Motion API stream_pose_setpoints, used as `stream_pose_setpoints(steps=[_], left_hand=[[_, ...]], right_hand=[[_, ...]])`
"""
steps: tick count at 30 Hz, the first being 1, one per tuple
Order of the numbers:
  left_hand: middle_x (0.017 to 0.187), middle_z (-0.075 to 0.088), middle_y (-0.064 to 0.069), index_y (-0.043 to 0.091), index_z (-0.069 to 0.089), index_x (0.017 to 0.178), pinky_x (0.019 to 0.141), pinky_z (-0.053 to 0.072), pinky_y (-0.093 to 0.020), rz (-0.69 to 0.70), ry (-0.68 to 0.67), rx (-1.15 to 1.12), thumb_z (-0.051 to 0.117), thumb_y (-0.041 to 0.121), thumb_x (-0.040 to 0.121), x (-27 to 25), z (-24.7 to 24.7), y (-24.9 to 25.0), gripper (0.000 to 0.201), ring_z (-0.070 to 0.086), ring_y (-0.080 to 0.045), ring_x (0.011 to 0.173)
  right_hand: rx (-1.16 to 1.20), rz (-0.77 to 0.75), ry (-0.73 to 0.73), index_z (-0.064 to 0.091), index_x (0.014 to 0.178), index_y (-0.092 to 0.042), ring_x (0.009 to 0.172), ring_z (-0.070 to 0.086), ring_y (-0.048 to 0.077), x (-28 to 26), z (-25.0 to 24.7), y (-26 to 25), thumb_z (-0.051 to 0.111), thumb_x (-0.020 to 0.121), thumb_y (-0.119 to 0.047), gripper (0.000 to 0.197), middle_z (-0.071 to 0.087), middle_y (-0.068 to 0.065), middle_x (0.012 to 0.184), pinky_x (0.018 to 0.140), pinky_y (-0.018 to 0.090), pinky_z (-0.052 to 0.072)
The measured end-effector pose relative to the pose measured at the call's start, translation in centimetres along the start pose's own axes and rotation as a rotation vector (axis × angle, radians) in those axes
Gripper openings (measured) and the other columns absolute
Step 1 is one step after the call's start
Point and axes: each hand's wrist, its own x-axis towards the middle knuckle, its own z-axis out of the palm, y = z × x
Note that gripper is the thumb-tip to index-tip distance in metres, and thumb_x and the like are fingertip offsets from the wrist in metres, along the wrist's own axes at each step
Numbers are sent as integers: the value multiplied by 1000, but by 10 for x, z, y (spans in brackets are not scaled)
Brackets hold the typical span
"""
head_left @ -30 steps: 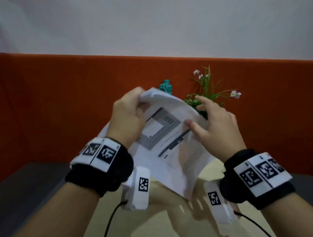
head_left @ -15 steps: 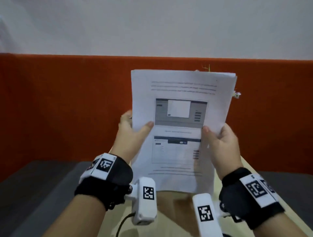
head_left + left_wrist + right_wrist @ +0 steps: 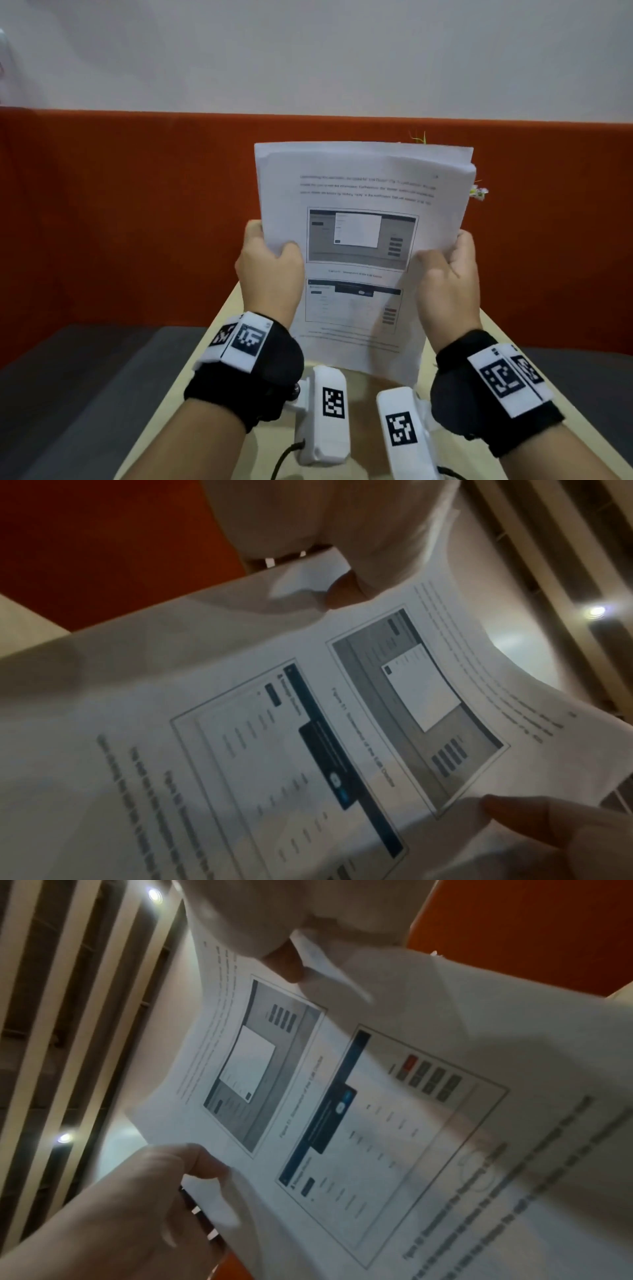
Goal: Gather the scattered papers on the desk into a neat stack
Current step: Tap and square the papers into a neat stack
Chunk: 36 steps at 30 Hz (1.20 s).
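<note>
A stack of printed papers (image 3: 363,240) stands upright in front of me, its text and screenshots facing me. My left hand (image 3: 270,263) grips its left edge, thumb on the front sheet. My right hand (image 3: 445,270) grips the right edge the same way. The top corners fan slightly at the right. The stack's lower edge hangs just over the beige desk (image 3: 219,346); I cannot tell whether it touches. In the left wrist view the papers (image 3: 308,723) fill the frame with my left thumb (image 3: 548,829) on them. The right wrist view shows the papers (image 3: 377,1096) under my right thumb (image 3: 178,1167).
An orange partition (image 3: 137,222) runs behind the desk. A potted plant is mostly hidden behind the papers; only a flower (image 3: 479,192) and green tips (image 3: 419,138) show. Dark grey surfaces (image 3: 68,394) lie on both sides of the narrow desk.
A second ago the sheets were curled and tilted between my hands. They now stand upright and squared, with one hand on each side edge, hiding the plant and bottle.
</note>
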Motion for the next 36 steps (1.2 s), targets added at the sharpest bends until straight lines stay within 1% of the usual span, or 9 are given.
stream_pose_setpoints(steps=[1, 4, 6, 10, 16, 21, 25, 30, 36], left_hand=[[99, 64, 0, 14, 52, 105, 62, 49, -12, -20, 1, -5, 49, 3, 87, -1, -1, 1, 21, 62, -14, 81], [110, 64, -4, 15, 49, 119, 76, 49, -29, -120, -80, -3, 47, 6, 89, -12, 0, -4, 32, 61, -22, 91], [115, 64, -4, 13, 49, 126, 79, 43, -26, -144, -112, -18, 43, 3, 91, -16, 3, -5, 37, 58, -21, 92], [107, 63, -2, 8, 50, 123, 63, 45, -16, -80, -89, -23, 43, 2, 91, -8, 5, 1, 34, 56, -16, 83], [117, 63, -7, 10, 47, 131, 84, 41, -27, -224, -167, 22, 42, 0, 88, -20, 3, -19, 44, 57, -25, 98], [109, 60, -1, 13, 47, 126, 81, 39, -26, -199, -151, 13, 43, 0, 88, -14, 1, -18, 40, 55, -23, 94], [113, 55, -8, 16, 37, 111, 85, 39, -30, -317, -338, 147, 37, -2, 90, -22, -2, -45, 27, 52, -28, 101], [113, 63, -11, 13, 43, 126, 77, 45, -30, -212, -380, 301, 44, -4, 91, -27, -16, -56, 39, 59, -28, 96], [82, 57, 15, 34, 44, 139, 54, 39, -9, -111, -416, 356, 49, -5, 86, -41, -30, -40, 65, 58, -5, 71]], right_hand=[[5, 5, 9, 45, 108, -21, 83, 56, 3, -1, -1, 1, 43, 94, -6, 20, 58, -10, 94, 58, 17, 43], [5, 52, -21, 47, 98, -30, 88, 55, 9, -9, -1, 7, 45, 96, -16, 14, 57, -7, 95, 64, 27, 42], [-25, 62, -29, 47, 92, -35, 91, 57, 12, -8, 1, 7, 45, 96, -19, 17, 59, -6, 96, 67, 30, 44], [-11, 48, 22, 49, 97, -32, 88, 57, 8, 5, 0, 2, 46, 95, -15, 17, 60, -10, 97, 68, 29, 47], [-56, 156, -23, 50, 87, -30, 89, 58, 16, -7, 1, 15, 45, 92, -10, 21, 60, -6, 92, 71, 34, 46], [-71, 142, -33, 50, 92, -33, 92, 59, 17, 1, 0, 15, 44, 90, -12, 22, 63, -2, 101, 79, 40, 50], [-295, 322, -187, 51, 116, -25, 106, 59, 23, -9, -2, 46, 40, 86, -13, 34, 63, 0, 114, 93, 45, 49], [-596, 330, -208, 56, 109, -11, 98, 50, 22, -11, -19, 60, 40, 99, -7, 19, 59, 6, 111, 80, 30, 39], [-760, 295, -210, 60, 119, -13, 84, 53, 18, -15, -40, 48, 51, 97, -8, 24, 62, 0, 96, 67, 26, 40]])
